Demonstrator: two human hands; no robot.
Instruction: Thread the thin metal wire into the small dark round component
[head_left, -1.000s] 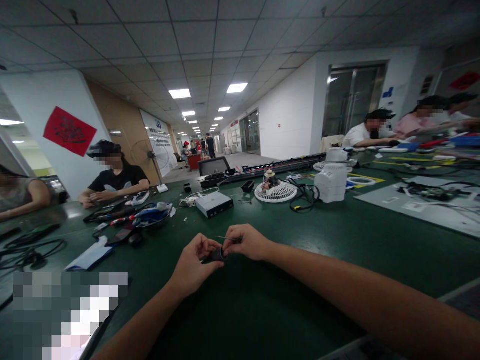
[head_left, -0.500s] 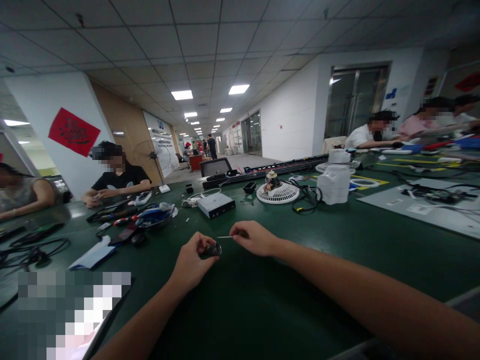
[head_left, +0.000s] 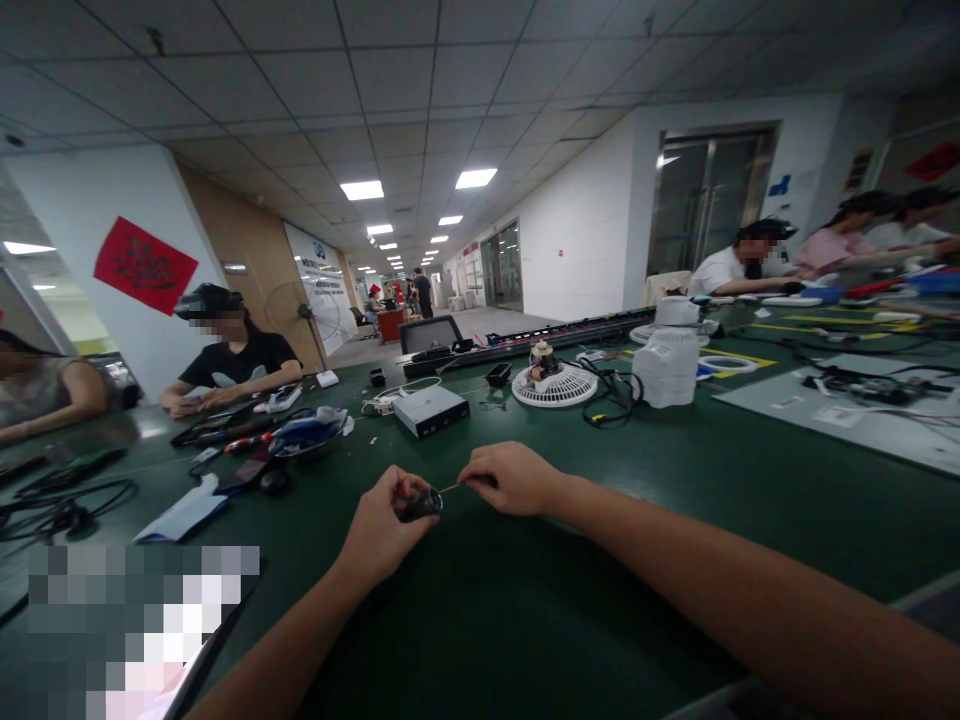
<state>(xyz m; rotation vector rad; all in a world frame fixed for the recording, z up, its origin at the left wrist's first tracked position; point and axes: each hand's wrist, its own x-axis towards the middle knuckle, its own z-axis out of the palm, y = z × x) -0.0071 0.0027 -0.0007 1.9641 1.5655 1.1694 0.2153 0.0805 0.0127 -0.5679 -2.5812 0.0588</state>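
My left hand (head_left: 386, 520) is closed around a small dark cylindrical part (head_left: 424, 504), whose round end faces right. My right hand (head_left: 506, 480) pinches a thin metal rod (head_left: 451, 488). The rod's tip points left and down, at the end of the cylindrical part; whether it touches or enters it is too small to tell. Both hands are above the green table (head_left: 480, 620). Beyond them lies a silver and black box-shaped drive (head_left: 430, 408).
A white fan grille with a motor (head_left: 553, 385), black cables (head_left: 616, 400) and a white housing (head_left: 667, 365) stand beyond my right hand. Left are a blue cloth (head_left: 180, 510), a mouse (head_left: 275, 480) and tools. A grey board (head_left: 847, 410) lies right. People sit across the table.
The rod in my right hand has tilted, and its tip has come down to the end of the cylindrical part. My left hand has hardly moved.
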